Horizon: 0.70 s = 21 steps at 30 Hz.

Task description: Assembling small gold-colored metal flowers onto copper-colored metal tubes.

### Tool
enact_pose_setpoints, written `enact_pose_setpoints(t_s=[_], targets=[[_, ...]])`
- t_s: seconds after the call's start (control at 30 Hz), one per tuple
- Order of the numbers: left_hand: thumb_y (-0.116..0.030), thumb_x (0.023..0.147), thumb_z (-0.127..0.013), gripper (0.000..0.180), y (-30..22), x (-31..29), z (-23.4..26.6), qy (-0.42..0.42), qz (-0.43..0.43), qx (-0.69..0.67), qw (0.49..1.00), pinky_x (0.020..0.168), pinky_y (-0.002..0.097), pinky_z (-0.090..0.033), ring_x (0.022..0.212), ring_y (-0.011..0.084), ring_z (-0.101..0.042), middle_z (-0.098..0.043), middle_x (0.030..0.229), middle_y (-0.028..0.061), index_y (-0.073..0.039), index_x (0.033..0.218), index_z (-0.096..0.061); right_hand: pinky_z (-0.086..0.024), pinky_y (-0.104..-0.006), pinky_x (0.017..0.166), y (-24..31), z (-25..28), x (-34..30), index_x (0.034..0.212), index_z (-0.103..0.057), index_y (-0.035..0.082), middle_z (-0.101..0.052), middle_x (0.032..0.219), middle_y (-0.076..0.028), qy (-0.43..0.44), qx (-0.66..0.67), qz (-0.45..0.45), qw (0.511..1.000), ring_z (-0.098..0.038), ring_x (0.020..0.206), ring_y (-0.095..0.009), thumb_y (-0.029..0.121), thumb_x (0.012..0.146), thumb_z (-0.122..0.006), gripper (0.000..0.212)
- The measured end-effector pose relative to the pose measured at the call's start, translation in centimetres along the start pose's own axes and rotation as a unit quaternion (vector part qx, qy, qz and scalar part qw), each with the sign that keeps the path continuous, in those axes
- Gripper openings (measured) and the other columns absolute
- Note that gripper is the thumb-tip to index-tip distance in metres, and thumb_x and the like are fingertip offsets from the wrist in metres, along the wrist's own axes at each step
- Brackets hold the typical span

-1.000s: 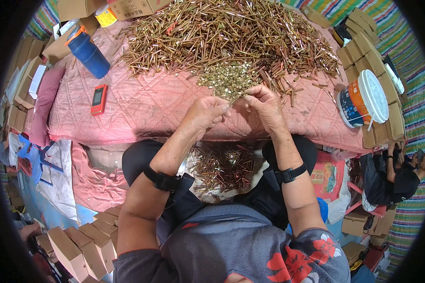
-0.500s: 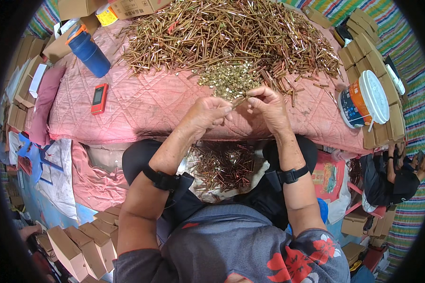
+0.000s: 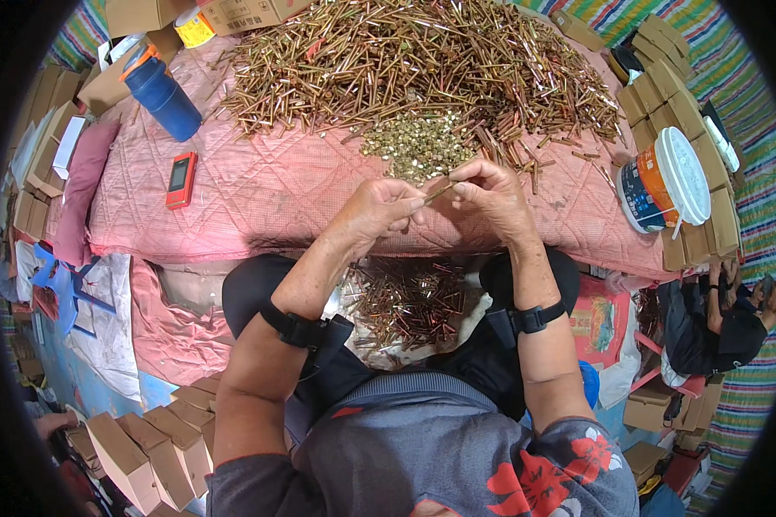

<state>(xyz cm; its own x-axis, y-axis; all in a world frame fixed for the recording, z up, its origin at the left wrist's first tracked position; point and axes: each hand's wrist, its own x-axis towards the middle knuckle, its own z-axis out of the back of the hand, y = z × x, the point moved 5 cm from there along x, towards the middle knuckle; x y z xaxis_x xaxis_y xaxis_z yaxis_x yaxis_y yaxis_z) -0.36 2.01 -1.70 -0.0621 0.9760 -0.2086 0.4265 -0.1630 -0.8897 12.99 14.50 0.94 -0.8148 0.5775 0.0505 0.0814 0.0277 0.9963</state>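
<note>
Brass-toned slender rod (image 3: pixel 438 194) at the centre of the frame, held aslant between two bare hands: lower-left end clamped between thumb and fingers of the left hand (image 3: pixel 383 208), upper-right end pinched between thumb and forefinger of the right hand (image 3: pixel 494 198). Both hands near each other but apart, over the near part of a pink quilted cover (image 3: pixel 293 189). Black straps (image 3: pixel 535 318) around the forearms (image 3: pixel 315 263), lower centre.

Just above the hands in the frame, small heap of gold-coloured pieces (image 3: pixel 421 146), too small for certain identification, bordering a broad mound of similar rods (image 3: pixel 422 65) across the upper centre. Below the hands, between dark-clad knees (image 3: pixel 254 293), second, darker heap of rods (image 3: pixel 409 302).

Left of centre, red handheld device (image 3: pixel 180 182) with dark screen; farther toward the upper left, blue bottle (image 3: pixel 164 102) with orange-trimmed lid. At right, tilted white-topped bucket (image 3: pixel 653 183) beside cardboard boxes (image 3: pixel 664 95). Lower left, row of cartons (image 3: pixel 142 461). Far right, another person (image 3: pixel 733 332) in dark clothing near striped sheeting (image 3: pixel 754 121).
</note>
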Motion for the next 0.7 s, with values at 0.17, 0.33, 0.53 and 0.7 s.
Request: enact_pose_setpoints(t_s=[0.17,0.33,0.53,0.7], targets=[[-0.014,0.09,-0.061,0.018,0.0,0.0,-0.1,-0.001,0.006,0.007,1.0,0.043,0.0146,-0.029,0.05,0.0014,-0.04,-0.061,0.076,0.003,0.001,0.1,-0.06,-0.047,-0.0185,0.061,0.0,0.1,-0.1,0.095,-0.064,0.001,-0.063,0.084,0.0,0.0,-0.007,-0.001,1.0,-0.055,0.069,-0.005,0.002,0.083,-0.067,0.012],[-0.014,0.09,-0.062,0.018,-0.1,-0.1,-0.1,-0.012,-0.008,0.047,0.999,0.044,0.0155,-0.031,0.05,0.0017,-0.043,-0.062,0.075,0.0034,0.001,0.099,-0.061,-0.047,-0.0198,0.061,0.1,0.3,-0.2,0.094,-0.063,0.001,-0.062,0.081,-0.001,0.036,-0.003,0.002,0.999,-0.055,0.067,-0.006,0.005,0.084,-0.068,0.012],[-0.015,0.089,-0.063,0.018,-0.4,-0.1,-0.3,-0.017,-0.029,0.088,0.996,0.046,0.0164,-0.035,0.051,0.0025,-0.045,-0.063,0.073,0.004,0.001,0.097,-0.062,-0.044,-0.0191,0.059,-0.3,-0.2,-0.2,0.09,-0.062,0.003,-0.06,0.077,0.001,0.02,0.0,-0.005,1.0,-0.052,0.064,-0.005,0.009,0.085,-0.068,0.01],[-0.015,0.089,-0.064,0.019,-0.2,-0.1,-0.1,-0.022,-0.028,0.085,0.996,0.046,0.0165,-0.037,0.05,0.0026,-0.044,-0.063,0.073,0.0041,0.001,0.1,-0.062,-0.038,-0.0181,0.054,-1.0,-0.2,-0.1,0.086,-0.061,0.005,-0.055,0.072,0.006,-0.018,-0.048,0.004,0.999,-0.046,0.062,-0.002,0.012,0.087,-0.067,0.009]])
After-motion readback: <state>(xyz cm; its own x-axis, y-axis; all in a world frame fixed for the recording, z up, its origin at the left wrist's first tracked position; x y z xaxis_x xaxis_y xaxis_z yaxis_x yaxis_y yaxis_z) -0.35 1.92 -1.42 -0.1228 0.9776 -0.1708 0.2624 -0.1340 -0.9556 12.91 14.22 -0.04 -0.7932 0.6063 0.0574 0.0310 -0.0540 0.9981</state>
